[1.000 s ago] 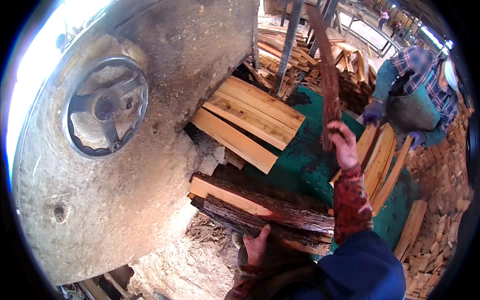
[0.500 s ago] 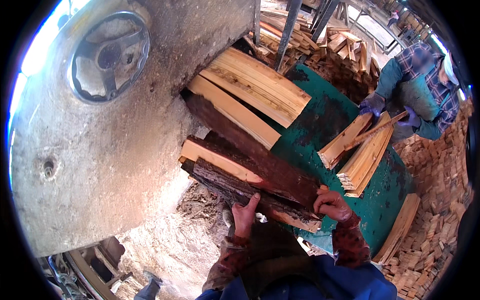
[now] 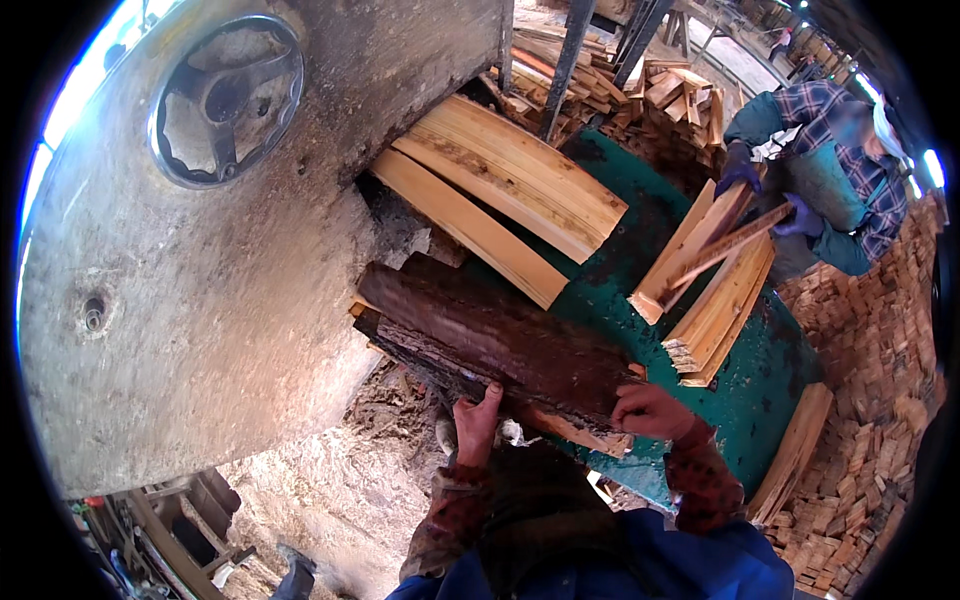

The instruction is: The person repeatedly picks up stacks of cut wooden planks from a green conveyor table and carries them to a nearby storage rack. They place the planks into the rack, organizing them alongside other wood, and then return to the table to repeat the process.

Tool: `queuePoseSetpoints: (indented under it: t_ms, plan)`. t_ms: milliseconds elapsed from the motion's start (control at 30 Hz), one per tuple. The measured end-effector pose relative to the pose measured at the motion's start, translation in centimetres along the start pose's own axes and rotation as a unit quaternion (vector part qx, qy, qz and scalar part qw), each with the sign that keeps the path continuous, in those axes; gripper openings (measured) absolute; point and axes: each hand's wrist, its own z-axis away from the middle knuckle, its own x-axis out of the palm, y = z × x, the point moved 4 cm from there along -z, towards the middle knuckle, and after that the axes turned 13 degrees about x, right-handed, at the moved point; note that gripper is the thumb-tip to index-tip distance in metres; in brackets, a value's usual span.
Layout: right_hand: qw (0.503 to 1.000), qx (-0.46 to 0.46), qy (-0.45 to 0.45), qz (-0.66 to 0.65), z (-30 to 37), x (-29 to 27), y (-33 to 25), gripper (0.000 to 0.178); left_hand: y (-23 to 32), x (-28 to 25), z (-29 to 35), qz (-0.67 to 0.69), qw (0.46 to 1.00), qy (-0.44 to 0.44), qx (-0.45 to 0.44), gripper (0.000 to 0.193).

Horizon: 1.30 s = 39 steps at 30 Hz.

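Observation:
Several bark-covered wood slabs lie stacked in front of my body, and a wide dark bark slab [image 3: 500, 345] covers most of the top. My left hand [image 3: 477, 422] is closed on the near edge of the stack, its thumb over the bark. My right hand [image 3: 652, 411] has its fingers curled round the right end of the dark slab. Beyond the stack, pale sawn boards [image 3: 510, 175] and a narrower board [image 3: 470, 228] lie on the green metal table [image 3: 620, 270].
A co-worker [image 3: 830, 170] in purple gloves handles wood pieces at the right, beside a bundle of boards [image 3: 715, 315]. A large machine panel with a handwheel [image 3: 225, 100] stands at the left. A loose board [image 3: 790, 455] lies at the table's right edge, near piled wood blocks [image 3: 865, 400].
The dark bark slab has come toward me, away from the narrow pale board, and now covers the slab with the pale edge. The co-worker's hands have shifted with the wood pieces.

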Motion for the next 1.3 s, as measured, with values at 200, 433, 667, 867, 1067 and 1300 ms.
queuePoseSetpoints:
  t_ms: [200, 433, 667, 867, 1067, 1300]
  plan:
    - [0.95, -0.129, 0.193, 0.209, 1.4, -0.7, -1.8, 0.021, 2.0, 0.9, 0.1, -0.033, 0.999, 0.035, 0.018, 0.051]
    - [0.974, -0.068, 0.202, 0.077, -4.0, -3.0, -4.6, 0.025, 3.7, 1.4, 0.2, -0.032, 0.997, 0.066, 0.031, 0.051]
    - [0.874, -0.129, 0.449, 0.135, -14.7, -16.8, -3.6, 0.024, 3.5, 1.5, 0.1, -0.012, 0.997, 0.071, 0.019, 0.049]
    - [0.916, 0.172, 0.325, 0.163, -23.9, -24.8, 2.8, 0.065, 3.2, 0.9, 0.1, -0.017, 0.998, 0.058, -0.004, 0.044]
    - [0.945, 0.263, 0.175, 0.079, -25.2, -25.6, 9.0, 0.081, 4.5, 1.7, 0.2, 0.002, 0.999, 0.041, -0.01, 0.04]
    - [0.957, 0.159, 0.183, 0.161, -22.9, -25.7, 3.7, 0.065, 4.2, 1.1, 0.5, -0.01, 0.998, 0.048, -0.045, 0.038]
